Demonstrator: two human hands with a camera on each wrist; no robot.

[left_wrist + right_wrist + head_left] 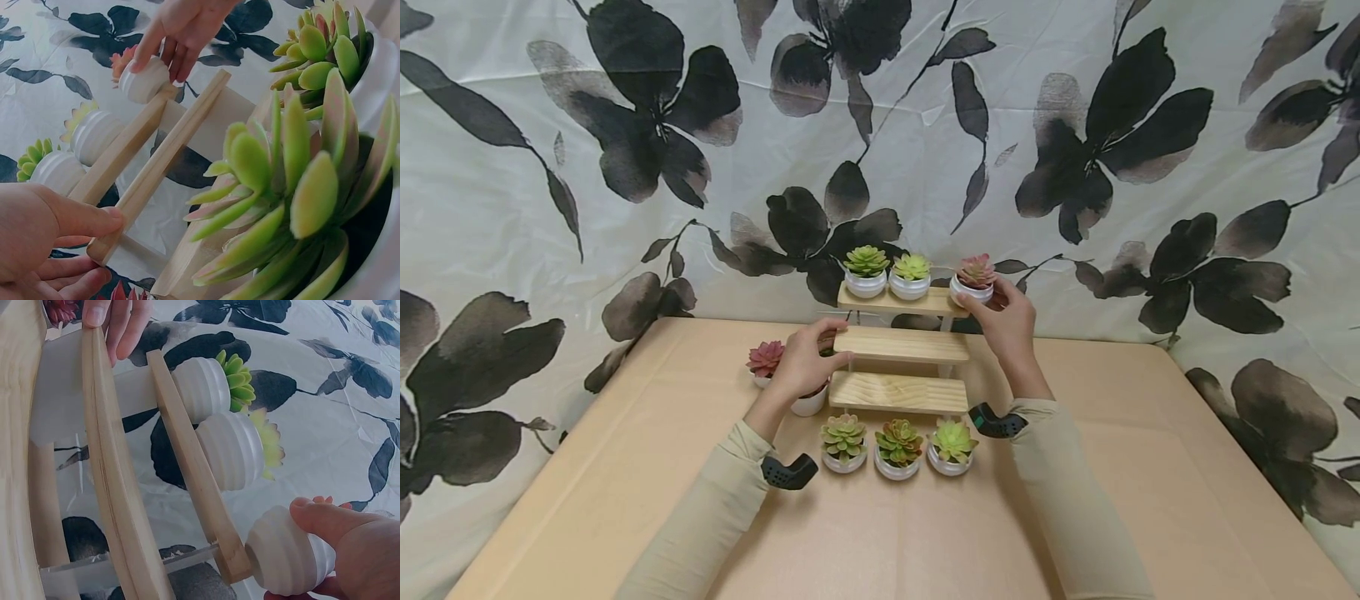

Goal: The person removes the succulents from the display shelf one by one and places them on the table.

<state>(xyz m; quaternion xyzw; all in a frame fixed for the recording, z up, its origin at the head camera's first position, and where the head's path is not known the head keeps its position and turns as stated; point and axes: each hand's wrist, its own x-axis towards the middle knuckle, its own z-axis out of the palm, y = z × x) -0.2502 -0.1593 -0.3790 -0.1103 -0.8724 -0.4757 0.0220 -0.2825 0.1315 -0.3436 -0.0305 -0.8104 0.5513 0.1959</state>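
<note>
A three-tier wooden stand (901, 343) with clear side supports is in the middle of the head view. My right hand (1009, 321) grips a white ridged pot with a pink succulent (977, 272), thumb and fingers around its side. That pot (284, 550) is at the right end of the top shelf. Two green succulents in white pots, one at the left (866, 265) and one beside it (912, 271), sit on the same shelf. With thumb above and fingers below, my left hand (801, 362) pinches the left end of the middle shelf (159, 169).
In front of the stand is a row of potted succulents: a pale one (843, 440), a reddish-green one (898, 446) and a bright green one (952, 444). Left of the stand, a pink succulent (765, 360) and others are partly behind my left hand. A floral cloth (925, 167) hangs behind the table (1150, 467).
</note>
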